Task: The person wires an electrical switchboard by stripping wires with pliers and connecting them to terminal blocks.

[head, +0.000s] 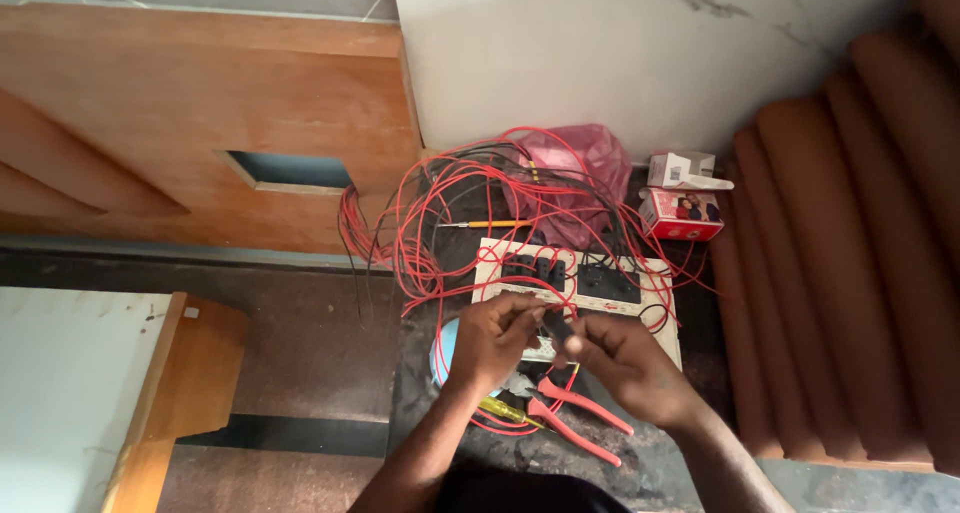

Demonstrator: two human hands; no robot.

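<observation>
Just below the white plastic switch board [640, 295], the left hand [492, 338] and right hand [622, 361] both pinch one small dark part [556, 325] among thin red wires [440, 208].

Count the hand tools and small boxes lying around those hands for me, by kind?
Pliers with red handles: 1
Screwdriver with yellow handle: 1
Orange-handled screwdriver among the wires: 1
Small cardboard boxes: 2, one white, one red
Total: 5

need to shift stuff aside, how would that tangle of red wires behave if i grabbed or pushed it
The red wires are thin and loop loosely, so they would probably flop and spring rather than hold shape. Several run over the switch board, so pulling would likely drag or snag it. The bundle looks light.
</observation>
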